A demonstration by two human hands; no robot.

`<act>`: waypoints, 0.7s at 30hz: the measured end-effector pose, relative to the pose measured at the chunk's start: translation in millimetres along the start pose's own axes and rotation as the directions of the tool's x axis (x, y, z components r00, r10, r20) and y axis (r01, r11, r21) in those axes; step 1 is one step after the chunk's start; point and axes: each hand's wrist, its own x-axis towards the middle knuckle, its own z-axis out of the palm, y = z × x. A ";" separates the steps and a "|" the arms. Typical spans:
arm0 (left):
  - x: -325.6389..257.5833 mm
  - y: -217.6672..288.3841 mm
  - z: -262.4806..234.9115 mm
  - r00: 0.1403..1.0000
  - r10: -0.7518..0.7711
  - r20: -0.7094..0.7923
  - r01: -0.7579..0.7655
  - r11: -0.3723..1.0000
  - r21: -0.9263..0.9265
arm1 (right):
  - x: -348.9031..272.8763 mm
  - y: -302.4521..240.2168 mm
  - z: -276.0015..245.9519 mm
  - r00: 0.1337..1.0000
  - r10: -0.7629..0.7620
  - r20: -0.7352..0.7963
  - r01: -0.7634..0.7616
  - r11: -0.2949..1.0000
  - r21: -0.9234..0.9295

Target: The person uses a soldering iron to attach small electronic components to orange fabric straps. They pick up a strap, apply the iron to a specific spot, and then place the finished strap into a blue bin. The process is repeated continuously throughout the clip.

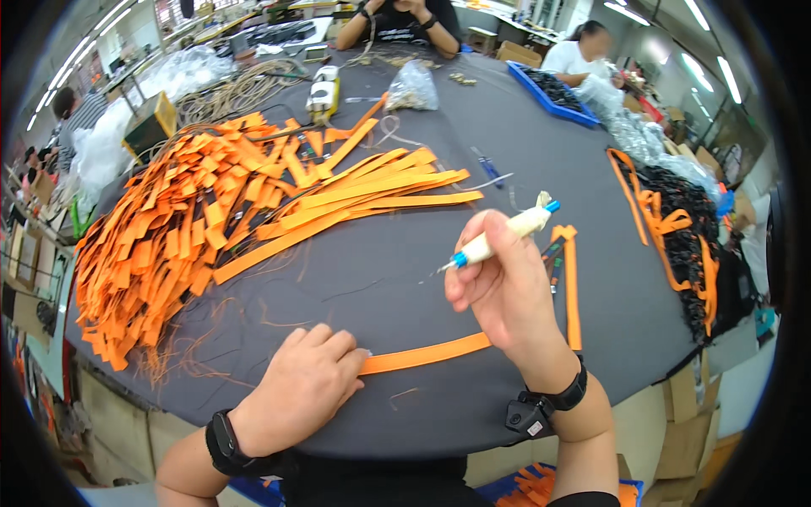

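Note:
My right hand (pixel 511 296) is raised above the table, closed around a pen-like tool (pixel 505 237). The tool is slim and off-white, looks wrapped, has blue ends and a thin tip angled down to the left. Low at the near edge, my left hand (pixel 304 376) has its fingers curled onto the left end of a flat orange strap (pixel 427 353); its fingertips hide that end. The strap runs rightward over the dark cloth and passes beneath my right hand. Just right of that hand lies another folded orange strap (pixel 573 296) with dark parts beside it.
A large heap of orange straps (pixel 169 241) covers the left side of the table. Farther back are a power strip (pixel 323 93), a clear plastic bag (pixel 412 86), a pen (pixel 487 166) and a blue tray (pixel 553 95). Black straps (pixel 676 211) pile at right. Two people sit across.

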 end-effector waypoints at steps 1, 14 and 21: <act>5.9 5.3 3.8 0.998 0.028 0.064 -0.030 0.999 0.031 | -1.6 -13.2 -2.6 1.000 0.001 -0.008 -0.001 0.999 0.053; 74.9 45.5 35.0 0.963 0.046 -0.265 -0.180 0.841 -0.509 | -15.5 -51.7 62.6 0.950 -0.070 0.304 0.006 0.978 0.207; 172.2 52.3 112.3 0.990 -0.100 -0.103 0.066 0.953 -0.297 | -20.6 -67.9 66.1 0.924 -0.063 0.376 -0.027 0.973 0.230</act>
